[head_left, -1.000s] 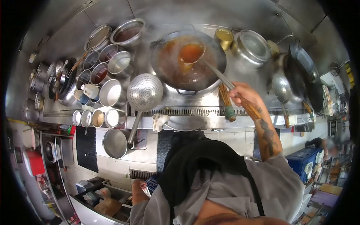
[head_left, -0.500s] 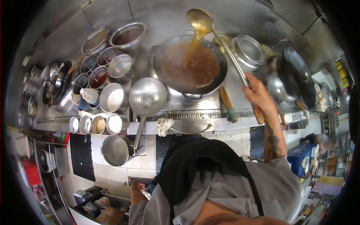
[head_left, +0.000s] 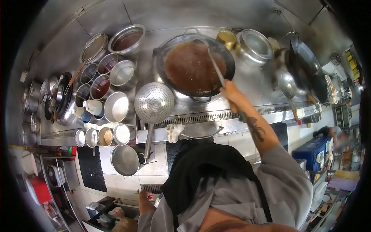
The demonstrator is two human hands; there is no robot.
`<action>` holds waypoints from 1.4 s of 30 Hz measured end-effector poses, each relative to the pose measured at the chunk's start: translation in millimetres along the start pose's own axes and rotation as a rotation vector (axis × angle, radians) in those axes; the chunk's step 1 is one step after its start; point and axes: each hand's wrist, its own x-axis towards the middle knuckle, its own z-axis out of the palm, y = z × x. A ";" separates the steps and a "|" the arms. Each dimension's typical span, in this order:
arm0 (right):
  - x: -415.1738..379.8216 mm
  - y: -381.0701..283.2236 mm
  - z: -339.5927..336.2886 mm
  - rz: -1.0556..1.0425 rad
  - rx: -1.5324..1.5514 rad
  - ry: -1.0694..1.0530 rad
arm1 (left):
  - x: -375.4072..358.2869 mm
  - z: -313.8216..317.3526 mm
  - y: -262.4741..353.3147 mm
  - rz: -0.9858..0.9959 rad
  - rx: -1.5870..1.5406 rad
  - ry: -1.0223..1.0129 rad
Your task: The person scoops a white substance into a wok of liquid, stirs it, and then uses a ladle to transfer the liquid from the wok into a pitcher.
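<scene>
My right hand is closed round the handle of a long metal ladle. The ladle's bowl dips into reddish-brown, steaming liquid near the far side of a dark two-handled wok. Down at my side, my left hand hangs low with loosely curled fingers and no visible object in it. A perforated skimmer lies left of the wok, its handle reaching over the counter's front edge. Beyond the wok's far right side stands a yellow tin.
Left of the skimmer stand several metal pots, including a white-filled one, and a squeeze bottle. A lidded pot and large woks are at right. A crumpled cloth lies on the front edge. Another person is far right.
The ladle, raised and pouring amber liquid before, is now down in the wok. My right hand has moved left and lower with it. My left hand stays low at my side.
</scene>
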 end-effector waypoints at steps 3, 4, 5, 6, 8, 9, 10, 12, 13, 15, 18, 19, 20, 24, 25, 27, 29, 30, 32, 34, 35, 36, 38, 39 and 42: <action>2.3 -18.7 42.9 0.119 0.541 -0.242 | -20.6 5.5 17.6 0.155 0.053 -0.006; -0.5 -18.4 36.0 0.171 0.712 -0.305 | -3.9 -5.4 -1.0 0.090 0.124 0.003; -5.4 -12.8 20.1 0.222 0.884 -0.366 | 12.2 -16.0 -17.6 0.012 0.185 0.017; -10.8 -9.2 0.2 0.271 1.054 -0.427 | 28.7 -27.0 -35.3 -0.076 0.232 0.033; -4.5 0.2 -34.8 0.340 1.121 -0.572 | 65.2 -49.6 -67.0 -0.418 0.230 0.074; -3.3 2.9 -40.8 0.320 1.110 -0.573 | 76.3 -54.9 -79.7 -0.598 0.237 0.085; -11.3 -10.4 -34.4 0.217 0.866 -0.424 | 74.8 -51.6 -69.9 -0.689 0.280 0.084; -30.0 -46.7 -0.2 0.020 0.378 -0.124 | 69.2 -57.4 -77.2 -0.431 0.533 0.027; -11.9 -37.4 37.9 0.061 0.362 -0.125 | 55.1 -56.2 -84.0 -0.063 0.809 0.033; -25.9 -50.0 46.1 0.100 0.566 -0.229 | 20.6 -40.6 -67.9 0.447 0.983 0.156; -23.3 -19.2 2.2 0.311 1.231 -0.602 | 11.6 -33.5 -60.7 0.889 0.906 0.198; -16.6 4.6 -15.2 0.396 1.563 -0.806 | 15.0 -35.7 -64.8 0.956 0.973 0.195; -18.6 7.8 -26.9 0.368 1.410 -0.724 | 15.3 -35.4 -70.2 1.020 1.039 0.197; -40.6 -24.4 -22.9 0.118 0.588 -0.324 | -8.0 -15.0 -59.8 0.222 0.228 0.174; -49.3 -35.5 -7.3 0.024 0.330 -0.199 | -6.8 -15.2 -55.2 0.171 0.463 0.141; -41.8 -16.5 52.0 -0.117 0.228 -0.095 | -7.8 -14.3 -40.2 0.038 0.584 0.113; -57.2 -40.0 40.5 -0.002 0.525 -0.298 | -13.8 -5.5 -22.8 -0.116 0.348 0.127; -62.5 -49.8 32.0 0.058 0.670 -0.402 | -22.4 4.5 -6.4 -0.193 0.227 0.132; -55.2 -41.9 12.2 0.248 1.190 -0.619 | -32.5 17.7 8.5 -0.350 -0.013 0.129; -51.7 -38.8 -10.6 0.433 1.674 -0.815 | -12.8 11.0 -7.9 -0.488 -0.092 0.123; -52.1 -40.0 -19.2 0.522 1.896 -0.909 | -0.8 5.0 -24.0 -0.544 -0.100 0.122; -49.3 -33.5 -20.0 0.420 1.871 -0.994 | 13.6 -0.2 -40.0 -0.585 -0.088 0.123; -60.9 -43.7 -33.6 0.396 1.833 -0.951 | 32.1 -5.6 -60.1 -0.643 -0.064 0.124; -67.5 -50.0 -42.8 0.386 1.814 -0.928 | 39.0 -4.7 -67.3 -0.671 -0.053 0.124; -75.0 -58.1 -72.9 0.322 1.715 -0.939 | 57.8 -4.8 -84.7 -0.752 -0.019 0.113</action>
